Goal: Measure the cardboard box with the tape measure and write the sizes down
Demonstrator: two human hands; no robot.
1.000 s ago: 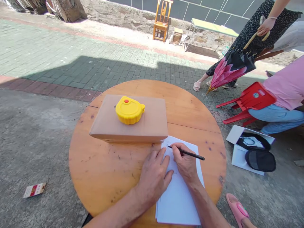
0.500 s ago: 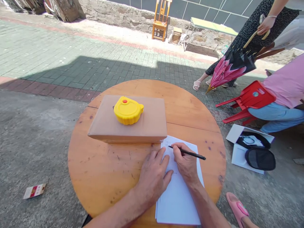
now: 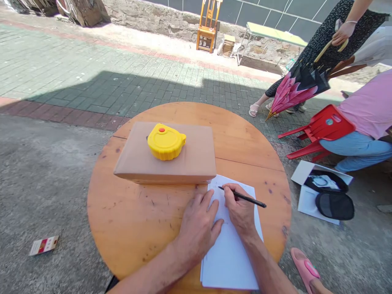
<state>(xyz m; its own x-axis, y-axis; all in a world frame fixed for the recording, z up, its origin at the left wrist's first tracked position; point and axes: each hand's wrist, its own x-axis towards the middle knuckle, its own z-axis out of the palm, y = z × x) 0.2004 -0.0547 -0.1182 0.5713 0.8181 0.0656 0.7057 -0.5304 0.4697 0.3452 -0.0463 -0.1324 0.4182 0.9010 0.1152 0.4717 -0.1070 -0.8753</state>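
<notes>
On our side of the cardboard box [image 3: 196,151], our right hand's [image 3: 241,210] grip was clamped on a pen [image 3: 249,199] over the paper [image 3: 229,261]; our left hand [image 3: 199,218], fingers apart, rested across its edge. We had few marks, nearest the box; most looked blank.

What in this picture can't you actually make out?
All in the head view:
Marks on the white paper: too small to read.
Whether the black pen touches paper: tip too small.
Paper beneath the left hand: covered by it.
Inside of the cardboard box: hidden by its top and sides.
Standing person: head cut off by the top edge.
</notes>
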